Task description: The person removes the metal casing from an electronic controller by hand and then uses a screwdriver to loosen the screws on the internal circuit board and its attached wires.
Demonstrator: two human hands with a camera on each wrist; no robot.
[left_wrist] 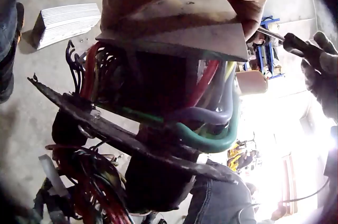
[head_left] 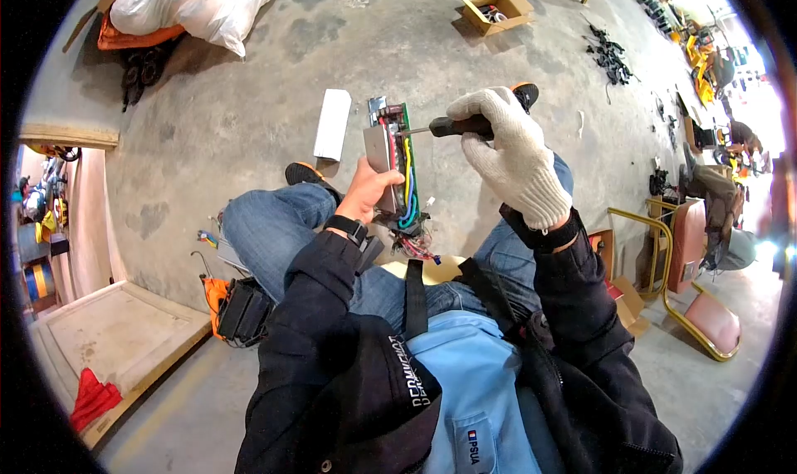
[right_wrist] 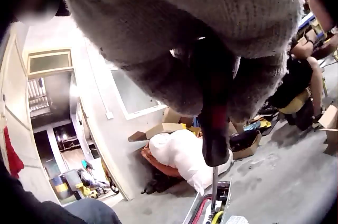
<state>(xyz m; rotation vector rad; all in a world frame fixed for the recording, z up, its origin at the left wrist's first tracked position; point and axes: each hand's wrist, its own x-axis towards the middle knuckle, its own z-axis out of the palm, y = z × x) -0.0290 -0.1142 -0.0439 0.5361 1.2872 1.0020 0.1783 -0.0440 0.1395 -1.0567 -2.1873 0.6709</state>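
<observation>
My bare left hand (head_left: 363,190) grips a grey metal plate (head_left: 378,152) on the side of an electronic unit with a green board edge (head_left: 407,117). Yellow, blue and green wires (head_left: 409,183) run along the unit, and thin loose wires (head_left: 415,246) bunch at its near end. In the left wrist view, thick green wire (left_wrist: 211,142) bends below the plate (left_wrist: 179,42). My gloved right hand (head_left: 506,146) holds a black-handled screwdriver (head_left: 457,126), its shaft pointing left with the end at the unit's upper part. The exact contact of the tip is hidden.
A white ribbed block (head_left: 333,125) lies on the floor left of the unit. Farther off are an open cardboard box (head_left: 498,11), white bags (head_left: 195,9) and black parts (head_left: 610,56). A chair (head_left: 687,246) stands at right, a wooden panel (head_left: 116,329) at left.
</observation>
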